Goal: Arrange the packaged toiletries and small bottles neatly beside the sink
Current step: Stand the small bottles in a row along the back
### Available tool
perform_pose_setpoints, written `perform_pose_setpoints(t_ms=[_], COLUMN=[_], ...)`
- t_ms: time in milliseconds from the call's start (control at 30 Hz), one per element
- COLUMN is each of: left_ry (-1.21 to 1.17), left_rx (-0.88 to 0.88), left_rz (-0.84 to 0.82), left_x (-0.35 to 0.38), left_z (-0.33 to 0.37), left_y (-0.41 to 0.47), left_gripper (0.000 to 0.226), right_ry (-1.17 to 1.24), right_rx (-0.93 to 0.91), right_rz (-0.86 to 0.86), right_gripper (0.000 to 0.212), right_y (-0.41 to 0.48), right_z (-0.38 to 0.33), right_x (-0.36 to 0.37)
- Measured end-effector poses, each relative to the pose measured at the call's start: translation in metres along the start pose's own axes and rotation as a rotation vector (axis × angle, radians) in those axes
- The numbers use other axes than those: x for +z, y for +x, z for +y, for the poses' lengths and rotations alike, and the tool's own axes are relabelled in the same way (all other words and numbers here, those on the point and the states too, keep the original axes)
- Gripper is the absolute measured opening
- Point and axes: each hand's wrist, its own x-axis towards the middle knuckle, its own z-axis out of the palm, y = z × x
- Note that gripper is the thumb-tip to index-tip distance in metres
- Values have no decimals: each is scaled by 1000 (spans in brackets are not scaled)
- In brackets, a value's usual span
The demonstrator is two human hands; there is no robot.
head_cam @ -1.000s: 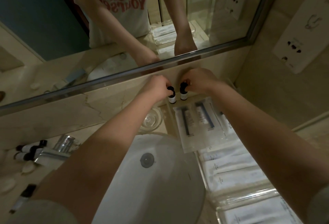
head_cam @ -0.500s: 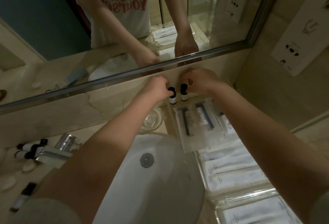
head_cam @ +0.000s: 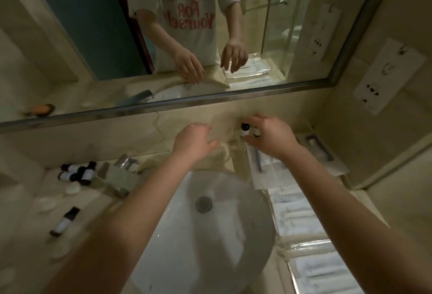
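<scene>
Your left hand [head_cam: 194,144] has come off the two small bottles [head_cam: 244,130] standing against the wall [head_cam: 117,137] behind the sink [head_cam: 233,235], right of centre, and now hangs released and empty. Your right hand [head_cam: 272,138] stays cupped about the pair, though blur hides whether it actually grips, and I judge that pair placed. Count: two bottles here, a blurred cluster [head_cam: 77,172] of three or four left of the tap [head_cam: 119,176], one lying bottle [head_cam: 65,221] nearer you, all outstanding, and at least five flat packets [head_cam: 294,214] right of the sink.
</scene>
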Motion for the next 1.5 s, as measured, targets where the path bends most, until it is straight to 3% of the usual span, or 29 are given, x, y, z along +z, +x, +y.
perform_pose_setpoints(t_ms=[333, 500, 633, 767, 1167, 1500], left_ry=[-162, -237, -280, -349, -484, -401], left_rx=[-137, -293, -438, -588, -680, -531], left_rz=[101, 66, 24, 13, -21, -25], left_x=[-15, -9, 2, 5, 10, 16], left_z=[-120, -197, -261, -318, -428, -469], left_y=[-126, -180, -216, -238, -210, -119], left_gripper=[40, 34, 50, 42, 52, 46], right_ry=[150, 248, 264, 250, 87, 224], right_rx=[-78, -138, -221, -286, -387, -448], right_rz=[-24, -133, -228, -345, -640, -691], right_gripper=[42, 42, 39, 41, 55, 30], right_y=[-40, -47, -44, -23, 74, 90], right_z=[-145, -226, -287, -341, -425, -417], right_x=[41, 86, 123, 160, 259, 301])
